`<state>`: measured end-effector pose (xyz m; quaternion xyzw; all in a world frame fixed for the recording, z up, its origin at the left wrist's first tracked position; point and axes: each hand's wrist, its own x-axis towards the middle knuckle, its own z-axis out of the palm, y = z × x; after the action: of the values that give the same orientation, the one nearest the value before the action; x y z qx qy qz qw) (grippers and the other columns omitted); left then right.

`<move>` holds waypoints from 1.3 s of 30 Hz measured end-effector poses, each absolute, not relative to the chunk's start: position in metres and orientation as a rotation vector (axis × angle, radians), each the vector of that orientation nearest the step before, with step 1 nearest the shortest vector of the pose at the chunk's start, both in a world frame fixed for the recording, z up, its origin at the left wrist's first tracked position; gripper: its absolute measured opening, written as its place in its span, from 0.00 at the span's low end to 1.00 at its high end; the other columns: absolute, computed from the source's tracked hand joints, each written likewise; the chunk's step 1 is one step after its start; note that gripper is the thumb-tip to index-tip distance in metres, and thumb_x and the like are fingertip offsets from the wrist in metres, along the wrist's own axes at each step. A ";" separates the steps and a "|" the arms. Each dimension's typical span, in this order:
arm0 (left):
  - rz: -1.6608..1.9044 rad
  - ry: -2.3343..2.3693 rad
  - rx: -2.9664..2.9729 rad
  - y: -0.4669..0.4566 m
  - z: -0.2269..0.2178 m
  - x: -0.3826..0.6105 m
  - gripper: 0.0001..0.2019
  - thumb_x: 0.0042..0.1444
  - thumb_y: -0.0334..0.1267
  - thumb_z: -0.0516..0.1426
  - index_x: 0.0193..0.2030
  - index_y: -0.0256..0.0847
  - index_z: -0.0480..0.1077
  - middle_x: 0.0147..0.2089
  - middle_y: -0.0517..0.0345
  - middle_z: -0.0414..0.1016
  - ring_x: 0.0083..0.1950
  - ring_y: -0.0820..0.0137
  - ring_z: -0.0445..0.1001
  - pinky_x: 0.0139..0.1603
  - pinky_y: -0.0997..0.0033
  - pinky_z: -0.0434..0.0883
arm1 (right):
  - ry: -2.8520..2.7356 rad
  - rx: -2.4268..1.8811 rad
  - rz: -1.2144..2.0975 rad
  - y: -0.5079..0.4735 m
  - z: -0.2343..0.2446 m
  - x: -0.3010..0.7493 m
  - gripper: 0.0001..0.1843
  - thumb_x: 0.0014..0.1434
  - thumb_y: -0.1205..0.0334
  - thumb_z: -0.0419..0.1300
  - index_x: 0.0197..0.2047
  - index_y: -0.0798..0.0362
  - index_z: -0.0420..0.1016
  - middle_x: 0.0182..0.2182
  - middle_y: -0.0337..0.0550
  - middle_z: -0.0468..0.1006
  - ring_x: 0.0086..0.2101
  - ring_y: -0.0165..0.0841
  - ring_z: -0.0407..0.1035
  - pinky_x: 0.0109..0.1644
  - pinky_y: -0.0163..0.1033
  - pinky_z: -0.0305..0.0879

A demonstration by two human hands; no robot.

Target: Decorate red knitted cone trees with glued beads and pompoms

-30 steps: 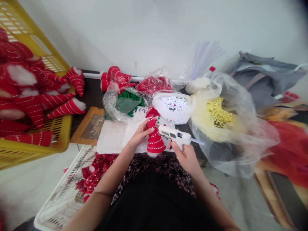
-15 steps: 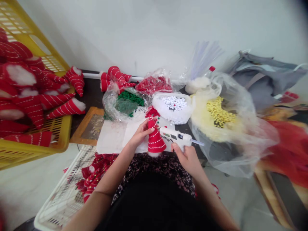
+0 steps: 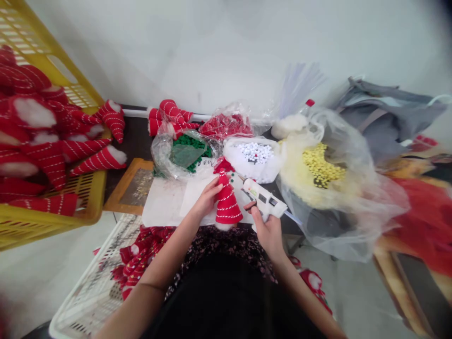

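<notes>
My left hand (image 3: 208,197) is closed on a red felt cone (image 3: 228,207) with white stitched lines and white stuffing at its base. The cone's tip points away from me, over white paper (image 3: 164,200). In my right hand (image 3: 269,233) is a white hot glue gun (image 3: 265,198), its nozzle angled up and left, apart from the cone. A clear glue stick (image 3: 293,218) sticks out of its back end. Small red pompoms (image 3: 223,165) lie by the cone's tip. Behind them are bags of green pompoms (image 3: 190,148) and white pompoms (image 3: 254,153).
A yellow crate (image 3: 95,200) full of red cones stands left. Below it, a white basket (image 3: 67,301) holds decorated red pieces. A bag of yellow pompoms (image 3: 323,165) lies right, near a grey bag (image 3: 381,113). A wooden frame (image 3: 116,193) sits beside the paper.
The glue gun has drawn back slightly from the cone and tilted, its nozzle now pointing further up and away. My left hand has shifted slightly left and down along the cone.
</notes>
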<state>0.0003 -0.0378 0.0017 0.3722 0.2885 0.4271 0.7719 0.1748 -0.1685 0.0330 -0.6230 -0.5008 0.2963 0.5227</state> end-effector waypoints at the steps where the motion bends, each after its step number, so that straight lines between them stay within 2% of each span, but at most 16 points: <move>1: 0.938 0.637 0.806 -0.037 0.002 0.001 0.31 0.50 0.54 0.72 0.57 0.40 0.79 0.44 0.52 0.84 0.45 0.61 0.81 0.49 0.64 0.75 | -1.188 -1.496 0.704 -0.167 0.032 0.174 0.21 0.71 0.44 0.57 0.43 0.53 0.81 0.42 0.53 0.85 0.43 0.42 0.79 0.53 0.45 0.73; 5: 0.926 0.667 0.792 -0.034 0.005 0.003 0.33 0.55 0.66 0.65 0.55 0.39 0.79 0.42 0.49 0.84 0.49 0.54 0.82 0.50 0.57 0.77 | -1.185 -1.492 0.708 -0.163 0.034 0.177 0.22 0.71 0.43 0.57 0.42 0.53 0.81 0.41 0.52 0.85 0.43 0.43 0.79 0.53 0.45 0.73; 9: 0.895 0.704 0.765 -0.030 0.009 0.005 0.32 0.56 0.70 0.61 0.49 0.41 0.79 0.37 0.49 0.83 0.44 0.53 0.83 0.39 0.59 0.78 | -1.206 -1.496 0.689 -0.163 0.037 0.179 0.22 0.71 0.43 0.57 0.41 0.52 0.81 0.36 0.49 0.83 0.40 0.42 0.77 0.47 0.43 0.73; 12: 0.892 0.757 0.750 -0.028 0.009 0.006 0.27 0.58 0.66 0.61 0.46 0.41 0.78 0.33 0.51 0.82 0.39 0.56 0.82 0.34 0.63 0.75 | -1.202 -1.502 0.710 -0.163 0.037 0.179 0.22 0.71 0.43 0.57 0.41 0.53 0.81 0.33 0.48 0.81 0.40 0.43 0.77 0.46 0.43 0.72; 17: 0.909 0.747 0.711 -0.029 0.008 0.006 0.22 0.56 0.56 0.64 0.46 0.39 0.76 0.33 0.53 0.81 0.35 0.61 0.80 0.34 0.65 0.74 | -1.195 -1.495 0.713 -0.164 0.038 0.180 0.21 0.70 0.44 0.58 0.41 0.52 0.82 0.37 0.50 0.84 0.39 0.42 0.77 0.47 0.44 0.72; 19: 0.927 0.726 0.711 -0.030 0.008 0.006 0.22 0.54 0.53 0.65 0.47 0.38 0.75 0.34 0.53 0.82 0.34 0.61 0.80 0.34 0.65 0.74 | -1.197 -1.493 0.730 -0.163 0.039 0.181 0.20 0.69 0.45 0.59 0.42 0.53 0.82 0.36 0.49 0.84 0.38 0.41 0.77 0.45 0.44 0.72; 22: 0.956 0.689 0.740 -0.032 0.009 0.006 0.22 0.54 0.52 0.65 0.49 0.38 0.75 0.35 0.52 0.83 0.35 0.61 0.81 0.34 0.65 0.74 | -1.144 -1.482 0.774 -0.153 0.039 0.184 0.20 0.68 0.44 0.60 0.41 0.53 0.83 0.37 0.50 0.85 0.40 0.42 0.78 0.41 0.43 0.72; 25: 0.994 0.683 0.772 -0.032 0.009 0.007 0.22 0.55 0.51 0.65 0.51 0.38 0.78 0.41 0.50 0.85 0.40 0.60 0.82 0.38 0.65 0.75 | -0.999 -1.414 0.899 -0.131 0.035 0.189 0.23 0.64 0.39 0.63 0.40 0.53 0.81 0.42 0.52 0.85 0.41 0.43 0.80 0.39 0.42 0.74; 29: 1.053 0.752 0.721 -0.030 0.007 0.005 0.21 0.51 0.46 0.68 0.50 0.38 0.82 0.44 0.52 0.86 0.40 0.62 0.82 0.41 0.66 0.76 | -0.779 -1.433 1.158 -0.103 0.023 0.204 0.28 0.48 0.35 0.73 0.38 0.52 0.78 0.32 0.49 0.84 0.30 0.42 0.80 0.35 0.45 0.77; 32: 1.084 0.777 0.691 -0.028 0.004 0.003 0.19 0.49 0.43 0.69 0.47 0.37 0.83 0.45 0.51 0.87 0.41 0.62 0.81 0.43 0.67 0.75 | -0.802 -1.647 1.213 -0.096 0.013 0.217 0.27 0.44 0.37 0.75 0.32 0.52 0.76 0.25 0.48 0.82 0.27 0.43 0.78 0.31 0.45 0.75; 36: 1.095 0.788 0.669 -0.027 0.005 0.003 0.18 0.46 0.39 0.71 0.45 0.38 0.82 0.41 0.54 0.85 0.39 0.64 0.80 0.41 0.67 0.75 | -1.196 -2.071 0.846 -0.106 0.011 0.232 0.26 0.53 0.38 0.71 0.20 0.49 0.69 0.21 0.47 0.79 0.31 0.45 0.78 0.31 0.40 0.66; 39: 1.109 0.775 0.686 -0.031 0.011 0.003 0.20 0.46 0.38 0.72 0.47 0.42 0.78 0.36 0.61 0.81 0.34 0.68 0.77 0.36 0.70 0.73 | -1.483 -2.382 0.511 -0.114 0.019 0.237 0.29 0.62 0.37 0.64 0.20 0.49 0.72 0.26 0.53 0.81 0.36 0.49 0.80 0.36 0.42 0.66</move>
<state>0.0032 -0.0307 0.0105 0.3112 0.3512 0.5028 0.7259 0.2372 -0.1136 0.0187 -0.8264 -0.5146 0.1772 0.1443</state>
